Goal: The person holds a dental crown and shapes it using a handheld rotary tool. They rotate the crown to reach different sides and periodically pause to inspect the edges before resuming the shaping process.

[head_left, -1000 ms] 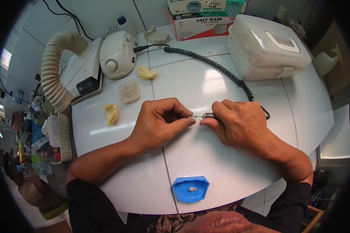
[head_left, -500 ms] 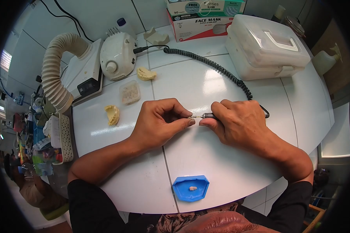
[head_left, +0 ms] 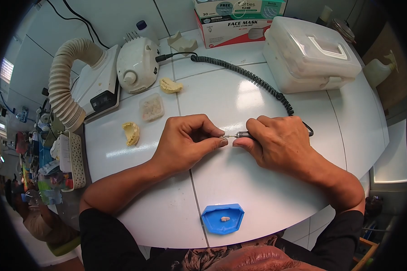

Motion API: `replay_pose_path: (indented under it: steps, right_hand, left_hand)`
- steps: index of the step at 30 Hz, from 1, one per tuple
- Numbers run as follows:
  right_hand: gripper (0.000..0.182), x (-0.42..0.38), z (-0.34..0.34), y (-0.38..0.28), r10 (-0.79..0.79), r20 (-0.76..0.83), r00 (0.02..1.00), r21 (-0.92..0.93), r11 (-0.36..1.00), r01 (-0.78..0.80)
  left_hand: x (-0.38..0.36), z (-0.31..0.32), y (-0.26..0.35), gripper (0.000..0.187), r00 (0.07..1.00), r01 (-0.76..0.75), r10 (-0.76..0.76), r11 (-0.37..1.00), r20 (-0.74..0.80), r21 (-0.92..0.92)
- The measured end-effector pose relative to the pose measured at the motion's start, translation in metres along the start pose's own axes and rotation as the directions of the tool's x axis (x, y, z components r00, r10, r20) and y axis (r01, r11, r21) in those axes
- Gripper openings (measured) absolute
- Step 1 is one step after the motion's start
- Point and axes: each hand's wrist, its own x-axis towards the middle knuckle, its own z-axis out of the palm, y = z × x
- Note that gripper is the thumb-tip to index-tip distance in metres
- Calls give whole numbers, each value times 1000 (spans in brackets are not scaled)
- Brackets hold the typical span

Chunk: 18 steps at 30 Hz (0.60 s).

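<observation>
My right hand [head_left: 280,140] is wrapped round a dark rotary handpiece [head_left: 244,134], its thin metal bur [head_left: 229,136] pointing left. Thumb and forefinger of my left hand [head_left: 190,139] are pinched at the bur's tip, on a small piece mostly hidden by the fingertips; its kind cannot be made out. From the handpiece a coiled black cord [head_left: 244,70] runs to a white drill control unit [head_left: 137,65]. Close to my body, a blue tray [head_left: 210,227] holds a small pinkish tooth-like piece [head_left: 224,219].
Left of my hands are two yellowish dental casts [head_left: 130,134] [head_left: 171,86] and a clear box [head_left: 152,108]. A dust extractor with a ribbed hose [head_left: 61,77], mask boxes [head_left: 233,31] and a white case [head_left: 309,56] stand behind. Another person [head_left: 43,221] sits far left.
Almost nothing differs. Both hands hold the same pose at the bur's tip, and the whole view has shifted very slightly.
</observation>
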Motion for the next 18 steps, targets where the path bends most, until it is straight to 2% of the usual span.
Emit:
replay_pose_path:
  steps: [12, 18]
  right_hand:
    - [52, 0, 1, 3, -21, 2, 1000, 10, 1000, 21]
    - [52, 0, 0, 2, -16, -4, 1000, 9, 1000, 16]
  left_hand:
    - [0, 1, -1, 11, 1000, 7, -7, 998, -3, -65]
    - [0, 0, 0, 12, 1000, 11, -12, 1000, -4, -8]
